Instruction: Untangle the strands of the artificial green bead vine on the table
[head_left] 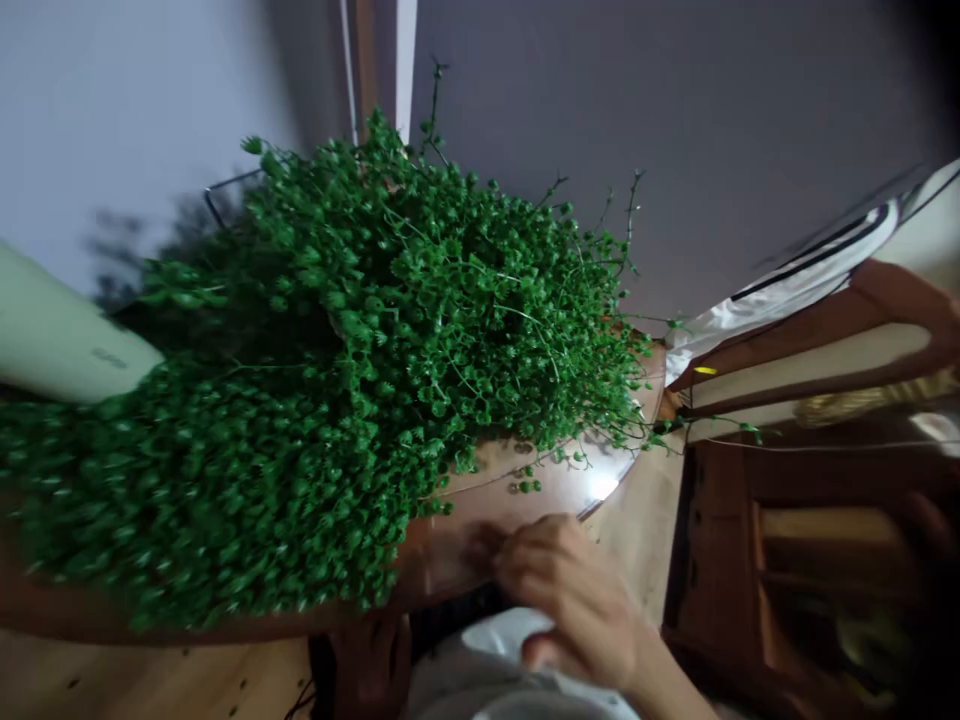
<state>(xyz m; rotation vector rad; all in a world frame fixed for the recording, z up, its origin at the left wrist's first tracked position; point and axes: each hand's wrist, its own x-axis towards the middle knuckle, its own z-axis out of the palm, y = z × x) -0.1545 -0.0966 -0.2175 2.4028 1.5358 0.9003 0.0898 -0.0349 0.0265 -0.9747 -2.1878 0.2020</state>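
Observation:
My right hand (574, 595) is over the near edge of a brown wooden table (465, 535), slightly blurred. Its fingers bend loosely, the thumb stands apart from them, and nothing shows between them. Just beyond the fingertips spreads a large mass of green trailing plant (450, 310) with small round leaves, covering most of the tabletop. A few detached leaves or beads (527, 487) lie on the wood near the hand. My left hand is out of the picture.
A pale green cylinder (82, 330) leans in among the leaves at left. Behind the plant is a grey wall (675, 130). At right stand a wooden chair (862, 310) with white cloth (787, 280) and a brown cabinet (720, 540). Thin stems reach past the table's right edge.

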